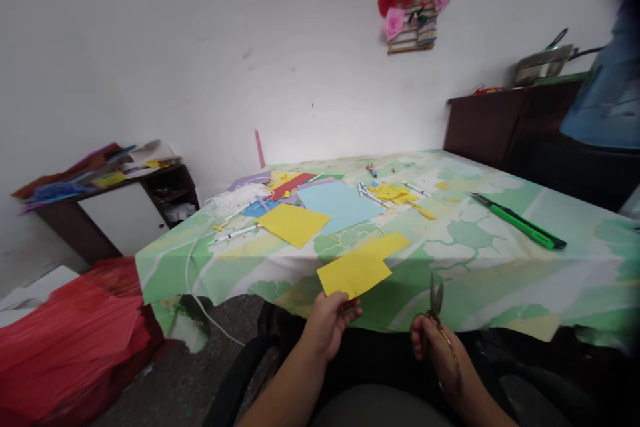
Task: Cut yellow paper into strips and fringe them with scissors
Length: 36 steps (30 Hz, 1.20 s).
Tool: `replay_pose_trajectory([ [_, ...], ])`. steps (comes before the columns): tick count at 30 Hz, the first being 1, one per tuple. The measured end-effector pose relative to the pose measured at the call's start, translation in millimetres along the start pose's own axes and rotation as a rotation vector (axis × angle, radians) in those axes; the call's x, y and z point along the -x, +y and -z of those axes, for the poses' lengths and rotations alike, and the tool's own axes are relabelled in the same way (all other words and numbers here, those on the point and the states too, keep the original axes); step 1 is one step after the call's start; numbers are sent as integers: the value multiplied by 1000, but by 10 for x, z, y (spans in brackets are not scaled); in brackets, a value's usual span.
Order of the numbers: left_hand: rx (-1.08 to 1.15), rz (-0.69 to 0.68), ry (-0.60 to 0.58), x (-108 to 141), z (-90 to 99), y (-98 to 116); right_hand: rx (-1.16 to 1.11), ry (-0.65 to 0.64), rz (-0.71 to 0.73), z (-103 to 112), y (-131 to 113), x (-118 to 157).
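Between the thumb and fingers of my left hand [330,323] is the lower edge of a sheet of yellow paper [353,272], held up in front of the table's near edge. A further yellow strip [393,245] shows behind its upper right; whether the two are joined I cannot tell. My right hand [436,343] is closed around the handles of a pair of scissors [436,299]. The scissors' blades point upward and stand slightly apart, to the right of the paper and not touching it.
A flowered tablecloth [465,267] covers the table. On it lie another yellow sheet [295,223], light blue paper [340,203], yellow scraps [397,195], several markers and a green utility knife [525,223]. A white cord [189,267] hangs over the left edge. Red plastic [90,347] lies at lower left.
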<state>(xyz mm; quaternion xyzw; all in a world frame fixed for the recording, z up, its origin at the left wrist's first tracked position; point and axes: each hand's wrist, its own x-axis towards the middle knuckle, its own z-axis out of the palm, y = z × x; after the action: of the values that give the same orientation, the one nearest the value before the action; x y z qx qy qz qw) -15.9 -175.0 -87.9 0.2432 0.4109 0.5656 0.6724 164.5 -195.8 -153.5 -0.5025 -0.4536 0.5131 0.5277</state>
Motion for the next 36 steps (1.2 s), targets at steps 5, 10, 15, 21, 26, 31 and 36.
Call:
replay_pose_trajectory([
  [5, -13, -5, -5, -48, 54, 43, -75, 12, 24, 9, -3, -68],
  [10, -35, -25, 122, -164, 134, 96, 1, -20, 82, 39, -133, -68],
  [15, -124, -10, 100, -240, 157, 265, -4, -19, 1, 115, -147, -194],
  [21, -445, -2, -125, -287, -7, 665, 24, -4, 28, -6, -291, -247],
  [26, -608, 28, -299, -580, -246, 1078, -35, 51, 48, -48, -342, -217],
  [31, -563, -7, -454, -724, -367, 1432, -155, 88, 16, 142, -269, -270],
  [36, -215, -140, -675, -720, -369, 1530, -381, 176, -53, 212, -234, -429],
])
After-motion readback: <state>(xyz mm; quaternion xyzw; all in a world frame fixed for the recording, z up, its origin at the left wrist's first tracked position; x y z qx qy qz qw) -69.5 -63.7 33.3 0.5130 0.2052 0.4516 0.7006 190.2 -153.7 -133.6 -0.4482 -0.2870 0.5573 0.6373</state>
